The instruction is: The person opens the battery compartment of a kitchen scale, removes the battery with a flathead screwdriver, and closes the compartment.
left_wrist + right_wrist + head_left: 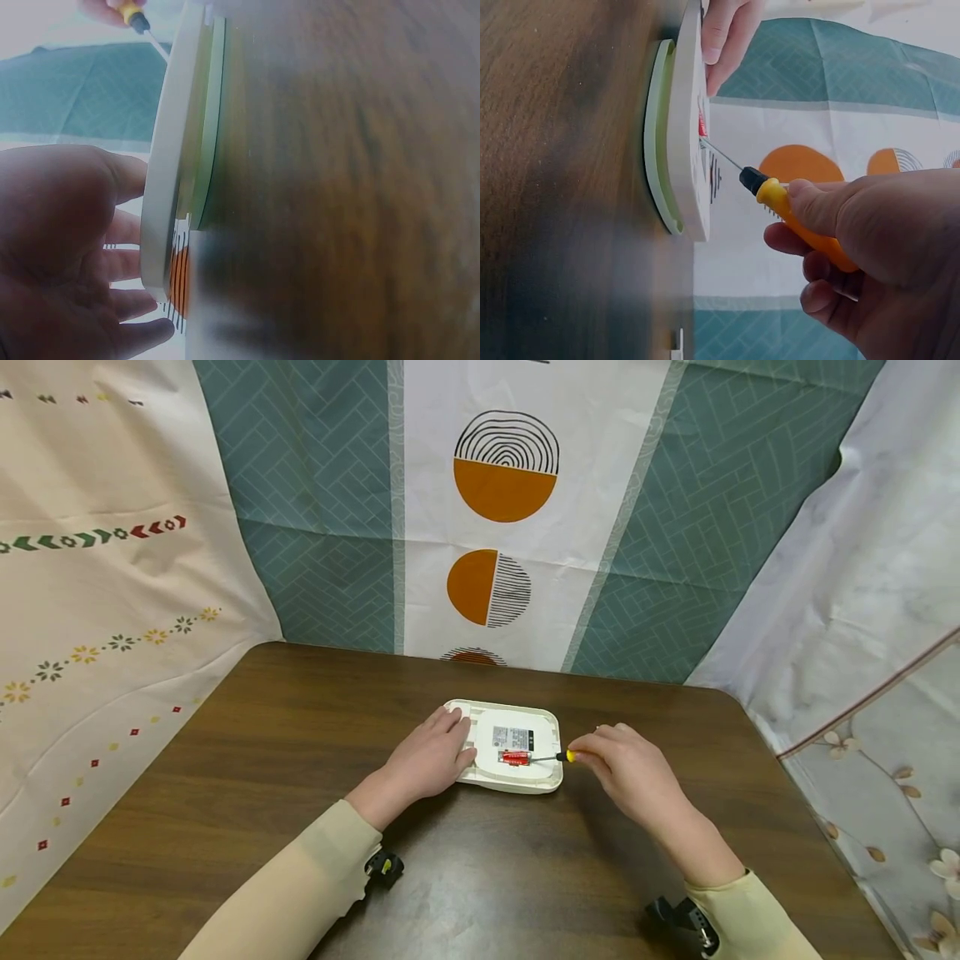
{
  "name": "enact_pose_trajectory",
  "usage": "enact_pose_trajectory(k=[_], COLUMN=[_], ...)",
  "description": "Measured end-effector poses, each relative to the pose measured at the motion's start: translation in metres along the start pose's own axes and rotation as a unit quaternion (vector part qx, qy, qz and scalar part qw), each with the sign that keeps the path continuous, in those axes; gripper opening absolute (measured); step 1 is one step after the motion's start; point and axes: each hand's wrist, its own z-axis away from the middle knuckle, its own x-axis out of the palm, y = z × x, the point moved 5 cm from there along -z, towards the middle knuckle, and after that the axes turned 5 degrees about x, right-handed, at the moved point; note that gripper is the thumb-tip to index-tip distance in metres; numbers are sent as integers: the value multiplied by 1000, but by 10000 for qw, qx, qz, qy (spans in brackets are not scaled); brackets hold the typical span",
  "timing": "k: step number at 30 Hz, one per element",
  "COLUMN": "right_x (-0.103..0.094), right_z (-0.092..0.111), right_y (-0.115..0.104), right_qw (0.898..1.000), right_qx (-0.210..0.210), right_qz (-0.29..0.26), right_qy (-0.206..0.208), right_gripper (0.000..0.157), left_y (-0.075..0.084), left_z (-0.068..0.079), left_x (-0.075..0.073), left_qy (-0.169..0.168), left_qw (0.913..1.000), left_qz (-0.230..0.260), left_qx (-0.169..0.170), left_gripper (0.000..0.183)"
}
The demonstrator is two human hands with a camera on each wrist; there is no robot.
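A white flat device [544, 733] lies with its underside up on the table, a printed label [512, 738] at its middle. In the right wrist view a pale green layer [657, 135] shows beneath its white body. My left hand [429, 753] rests on the device's left end, fingers laid over the edge and top. In my right hand [633, 770] is a screwdriver with a yellow-orange handle and black collar [780, 204], gripped between thumb and fingers. Its thin metal shaft slants to a red battery [514, 758] set in a small slot, the tip right at the battery's end.
The dark brown wooden table [315, 710] runs back to a hanging teal and white curtain [322, 568]. Patterned cloths hang at the left [112, 585] and right [885, 577] sides of the table.
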Motion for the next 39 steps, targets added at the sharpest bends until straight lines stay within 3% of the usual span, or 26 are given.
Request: enact_pose_trajectory(k=[14,22,27,32,39], right_x=[-1,-4,-5,-5,0], right_z=[-6,-12,-19,-22,-17], right_y=[-7,-31,-42,-35,-14], right_qw=[9998,9928,9902,9947,9991], right_qx=[-142,-707,-616,-247,-6], right_qz=[158,946,1255,941,191], right_qy=[-64,190,-59,-345,-376], right_gripper=[26,31,28,20,16], left_y=[0,0,0,-1,-1], left_z=[0,0,0,1,2], left_x=[1,2,1,1,2], left_qy=[11,-11,18,6,-27], left_qw=[10000,10000,10000,10000,10000], left_qz=[-49,-17,-11,5,-33], left_qx=[-21,-86,-80,-76,-79], left_gripper=[62,63,62,62,63])
